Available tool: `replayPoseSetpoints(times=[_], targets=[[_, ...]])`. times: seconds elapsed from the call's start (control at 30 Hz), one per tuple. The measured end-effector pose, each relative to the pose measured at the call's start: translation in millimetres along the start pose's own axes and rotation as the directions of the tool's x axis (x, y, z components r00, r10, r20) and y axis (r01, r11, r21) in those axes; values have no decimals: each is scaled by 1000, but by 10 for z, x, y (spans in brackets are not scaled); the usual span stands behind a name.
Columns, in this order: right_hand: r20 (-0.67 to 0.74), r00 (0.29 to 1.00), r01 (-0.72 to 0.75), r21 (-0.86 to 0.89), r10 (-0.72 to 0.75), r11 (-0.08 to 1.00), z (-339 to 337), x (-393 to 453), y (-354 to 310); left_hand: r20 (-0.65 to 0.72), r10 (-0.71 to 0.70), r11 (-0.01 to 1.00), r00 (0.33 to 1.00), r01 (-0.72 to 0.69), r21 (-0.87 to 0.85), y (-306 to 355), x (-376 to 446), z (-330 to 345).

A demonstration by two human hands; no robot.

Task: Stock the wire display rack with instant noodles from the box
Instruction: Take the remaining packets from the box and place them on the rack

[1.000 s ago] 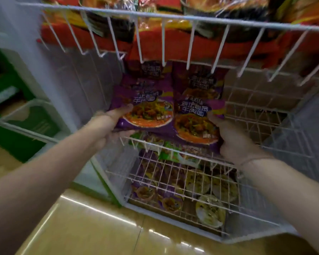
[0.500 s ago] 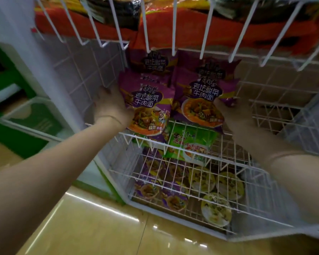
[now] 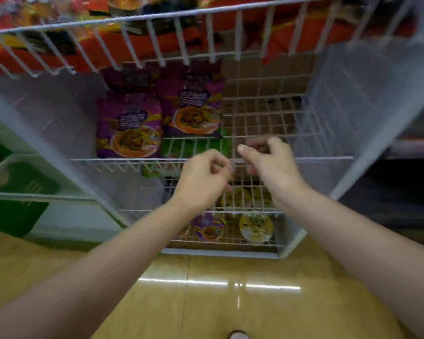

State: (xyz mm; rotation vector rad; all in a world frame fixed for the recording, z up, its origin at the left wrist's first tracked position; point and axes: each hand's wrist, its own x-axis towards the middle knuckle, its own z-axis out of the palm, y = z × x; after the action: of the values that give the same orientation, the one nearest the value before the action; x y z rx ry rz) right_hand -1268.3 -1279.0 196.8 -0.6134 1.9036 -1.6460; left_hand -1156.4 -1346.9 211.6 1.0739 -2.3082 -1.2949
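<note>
Head view: blurred, unreadable writing on purple noodle packets (image 3: 130, 126); left hand (image 3: 201, 182) and right hand (image 3: 269, 165) grips loosely curled, empty.

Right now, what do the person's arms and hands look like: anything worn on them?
Both forearms are bare, with no sleeves in view. The left hand and right hand wear no gloves, and I see no rings or watch. The picture is too blurred to tell whether a thin band sits on either wrist.
</note>
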Motion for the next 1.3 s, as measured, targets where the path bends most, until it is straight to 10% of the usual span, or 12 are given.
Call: replayPoseSetpoints(times=[0.53,1.3], targets=[[-219,864,-400,248,453,882,-2806,-850,1333,459,-283,943,842,331,-25,854,-303,2894],[-378,436,-489,662,816,568,-6284,-1114,3180,724,-365,931,585,215,295,1432,-226,7131]])
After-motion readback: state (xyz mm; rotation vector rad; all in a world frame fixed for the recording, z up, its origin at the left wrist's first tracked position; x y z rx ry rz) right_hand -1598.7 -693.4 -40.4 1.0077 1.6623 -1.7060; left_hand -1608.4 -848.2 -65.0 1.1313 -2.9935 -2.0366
